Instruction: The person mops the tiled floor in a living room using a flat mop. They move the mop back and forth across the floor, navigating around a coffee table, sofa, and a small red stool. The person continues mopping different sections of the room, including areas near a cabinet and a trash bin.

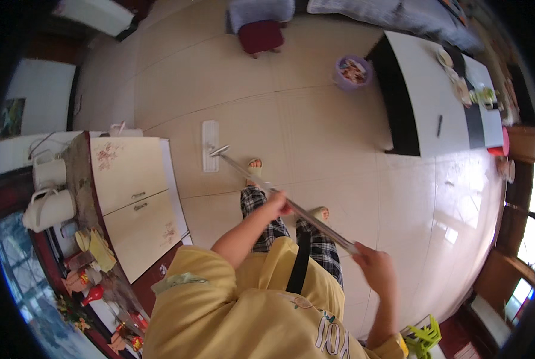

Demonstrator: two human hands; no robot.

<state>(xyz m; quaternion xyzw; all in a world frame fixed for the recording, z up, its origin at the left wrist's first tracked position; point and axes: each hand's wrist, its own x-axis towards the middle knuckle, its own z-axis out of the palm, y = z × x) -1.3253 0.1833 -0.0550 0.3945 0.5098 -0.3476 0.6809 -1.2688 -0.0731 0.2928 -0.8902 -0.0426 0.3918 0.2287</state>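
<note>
A flat mop slants across the view, its metal handle (312, 218) running from lower right to upper left. My left hand (277, 204) grips the shaft near its middle, in front of my legs. Around the upper end of the handle, my right hand (371, 260) is closed at my right side. The white rectangular mop head (210, 146) lies flat on the beige tiled floor (321, 134), ahead of my left foot. A metal joint (219, 151) links head and shaft. Both my feet, in open-toed slippers, stand behind the mop head.
Left stands a cream cabinet (132, 175) with kettles (52, 208) and ornaments on top. At right is a black-and-white coffee table (433, 107) bearing dishes, with a purple waste bin (352, 72) beside it. A maroon stool (260, 37) stands ahead; a green rack-like object (424, 335) is at lower right.
</note>
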